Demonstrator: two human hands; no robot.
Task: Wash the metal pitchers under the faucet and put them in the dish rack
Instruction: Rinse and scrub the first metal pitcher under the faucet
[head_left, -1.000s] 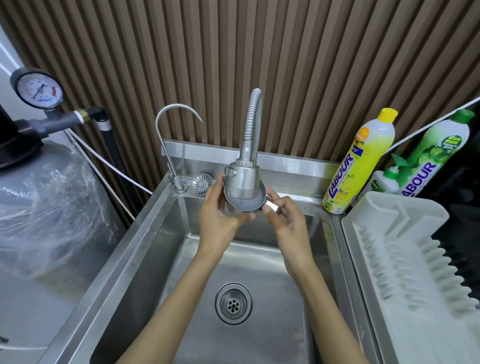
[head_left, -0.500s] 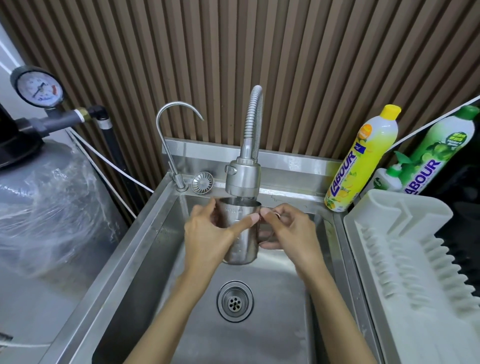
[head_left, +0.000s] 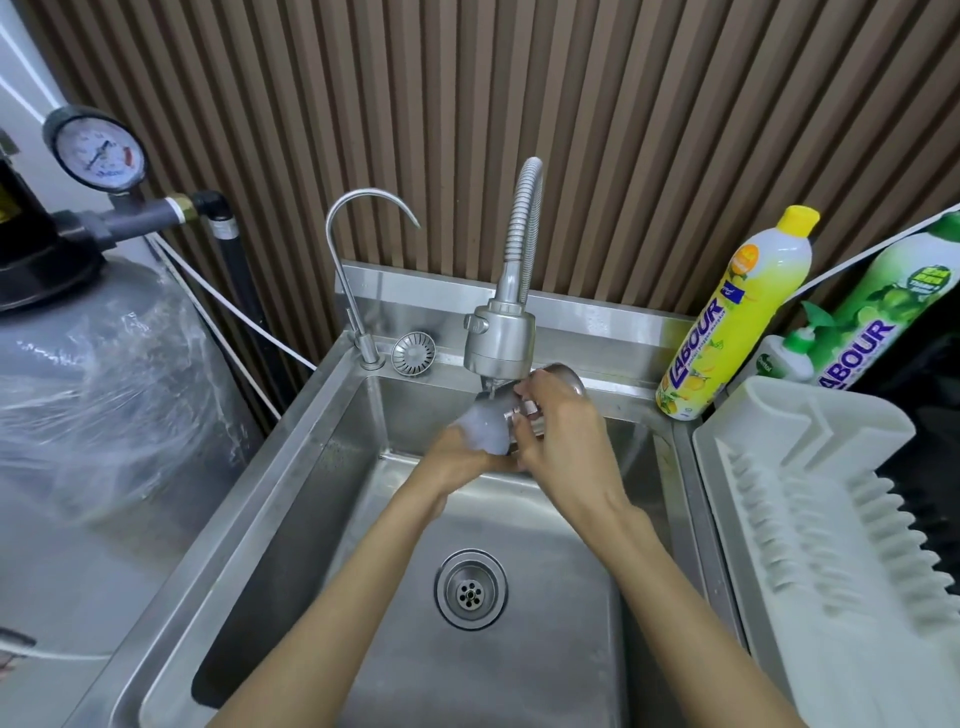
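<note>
Pitcher (head_left: 563, 375) is being held at the far middle of the sink (head_left: 311, 467), directly under the faucet head (head_left: 498, 343), with water running over it. It is being tipped on its side, its long axis seemingly running left to right; the mouth's direction cannot be made out. It is being gripped by the right hand (head_left: 563, 441), fingers curled round it. Left hand (head_left: 457, 460) is being blurred by spray just to the left; its grip cannot be told. Dish rack (head_left: 810, 499) is standing to the right, nearer the right hand.
</note>
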